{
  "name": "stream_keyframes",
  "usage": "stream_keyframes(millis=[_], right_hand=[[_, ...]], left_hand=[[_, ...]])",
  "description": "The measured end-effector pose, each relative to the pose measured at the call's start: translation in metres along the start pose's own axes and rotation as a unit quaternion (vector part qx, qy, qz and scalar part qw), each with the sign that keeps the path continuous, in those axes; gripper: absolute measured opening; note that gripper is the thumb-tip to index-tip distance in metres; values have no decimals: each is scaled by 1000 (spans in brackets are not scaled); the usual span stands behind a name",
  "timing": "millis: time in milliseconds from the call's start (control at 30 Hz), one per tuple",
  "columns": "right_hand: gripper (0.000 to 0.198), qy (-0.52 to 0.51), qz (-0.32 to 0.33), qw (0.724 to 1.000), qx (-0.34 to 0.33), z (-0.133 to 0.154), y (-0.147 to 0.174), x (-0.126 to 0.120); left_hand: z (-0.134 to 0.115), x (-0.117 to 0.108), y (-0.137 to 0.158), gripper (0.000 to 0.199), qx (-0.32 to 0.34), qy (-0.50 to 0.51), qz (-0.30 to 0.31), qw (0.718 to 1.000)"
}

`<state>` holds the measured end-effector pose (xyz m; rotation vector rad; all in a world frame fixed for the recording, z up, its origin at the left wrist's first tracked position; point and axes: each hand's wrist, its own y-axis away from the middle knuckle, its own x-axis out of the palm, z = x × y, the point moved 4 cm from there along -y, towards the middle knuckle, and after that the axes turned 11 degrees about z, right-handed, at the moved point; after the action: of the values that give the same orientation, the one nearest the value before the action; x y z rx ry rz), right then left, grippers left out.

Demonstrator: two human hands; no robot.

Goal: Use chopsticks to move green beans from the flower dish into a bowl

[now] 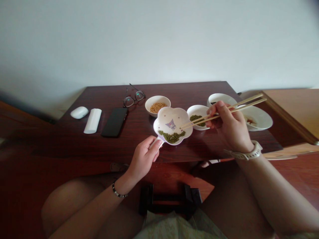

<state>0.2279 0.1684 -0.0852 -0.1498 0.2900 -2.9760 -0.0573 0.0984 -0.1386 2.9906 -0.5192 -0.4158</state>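
Note:
My left hand [145,154] grips the handle of a white flower-shaped dish [169,116] and holds it tilted toward me above the table. Green beans [171,136] lie gathered along its near edge, below a printed cartoon figure. A pair of wooden chopsticks [239,104] is in my right hand [230,127], fingers closed around them, and their tips reach over the inside of the dish. No bean shows clearly between the tips. Just right of the dish, partly behind the chopsticks, stands a white bowl [199,108] with more green beans.
Behind the dish is a bowl [158,98] of yellowish beans. Two more white bowls, a rear one [221,97] and a right one [265,119], stand beyond my right hand. Eyeglasses [134,98], a black phone [115,122] and two white objects [92,121] lie on the table's left.

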Motion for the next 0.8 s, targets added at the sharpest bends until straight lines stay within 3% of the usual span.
stream_keyframes(millis=[200,367,533,700,800], right_hand=[[32,-2,-145,986,-79,19,-2,-55],[29,57,-185,979,-68,14,2,-77],[34,12,-92,995,-41,8,5,-50],[44,58,42,996,46,-1,7,-4],[47,85,91,991,52,-3,6,12]], left_hand=[[1,-1,0,43,-2,3,2,1000],[1,0,0,43,1,4,0,1000],[1,0,0,43,-3,-1,0,1000],[0,-1,1,42,-5,-1,-4,1000],[-1,0,1,43,-4,-1,-5,1000]])
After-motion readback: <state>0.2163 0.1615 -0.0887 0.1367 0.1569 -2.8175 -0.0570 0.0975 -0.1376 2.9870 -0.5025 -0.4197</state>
